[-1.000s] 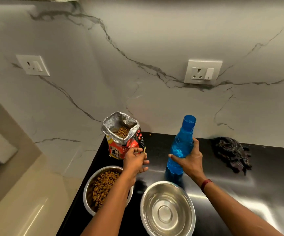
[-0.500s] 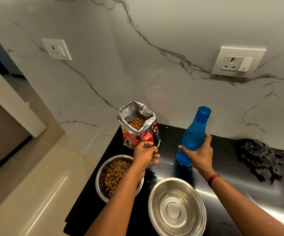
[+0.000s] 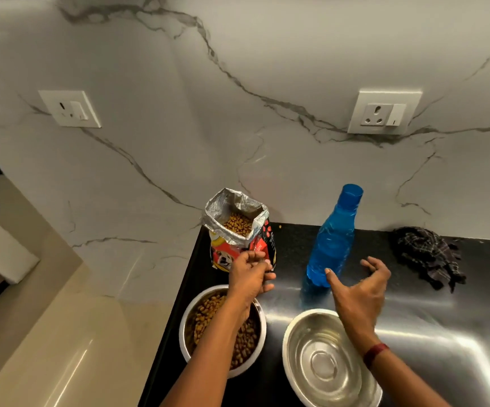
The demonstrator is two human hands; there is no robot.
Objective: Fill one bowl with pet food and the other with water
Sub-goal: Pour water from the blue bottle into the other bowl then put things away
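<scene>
An open foil pet food bag (image 3: pixel 239 230) stands at the back left of the black counter, kibble showing inside. My left hand (image 3: pixel 249 276) curls its fingers against the bag's lower front corner and seems to pinch it. Below it a steel bowl (image 3: pixel 185 333) holds kibble; my forearm crosses over it. A second steel bowl (image 3: pixel 325 365) to its right holds nothing I can see. A blue water bottle (image 3: pixel 333 245) stands upright behind that bowl. My right hand (image 3: pixel 358 289) hovers just right of the bottle's base, fingers spread, holding nothing.
A dark checked cloth (image 3: pixel 428 259) lies crumpled at the back right. The counter's left edge (image 3: pixel 176 304) drops off beside the kibble bowl. One stray kibble (image 3: pixel 279 227) lies near the marble wall, which carries two sockets (image 3: pixel 384 113).
My right hand has let go of the blue bottle and opened beside it. My left hand stays at the bag. The camera has shifted.
</scene>
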